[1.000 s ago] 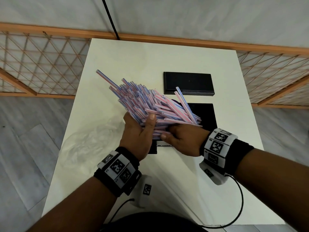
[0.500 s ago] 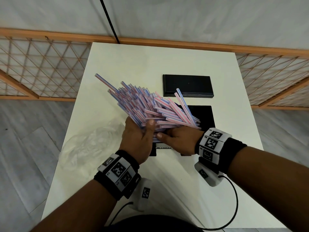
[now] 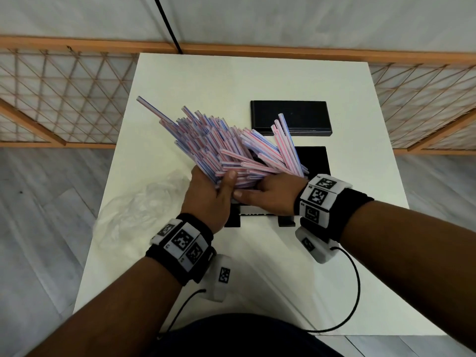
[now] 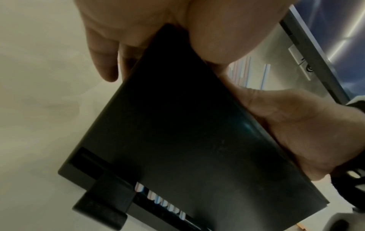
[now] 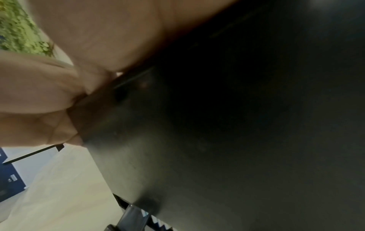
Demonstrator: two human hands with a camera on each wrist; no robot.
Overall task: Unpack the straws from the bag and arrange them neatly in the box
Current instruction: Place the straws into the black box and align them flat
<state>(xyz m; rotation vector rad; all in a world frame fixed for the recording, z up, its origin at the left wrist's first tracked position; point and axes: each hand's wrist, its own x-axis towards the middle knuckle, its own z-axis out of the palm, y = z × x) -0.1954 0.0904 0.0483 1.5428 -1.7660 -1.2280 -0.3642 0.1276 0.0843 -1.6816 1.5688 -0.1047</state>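
Straws (image 3: 226,148), thin pink-and-blue striped plastic ones, fanned out in a loose splayed bundle over the open black rectangular box (image 3: 313,161) on the white desk (image 3: 360,228). Both hands were clamped on the bundle's near end, the left hand (image 3: 210,199) and right hand (image 3: 270,195) touching. Left of the box lay the crumpled clear plastic bag (image 3: 136,210), apparently emptied; beyond the box lay a flat black lid (image 3: 291,117). Unpacking looked done; next, the straws needed squaring parallel and lowering inside.
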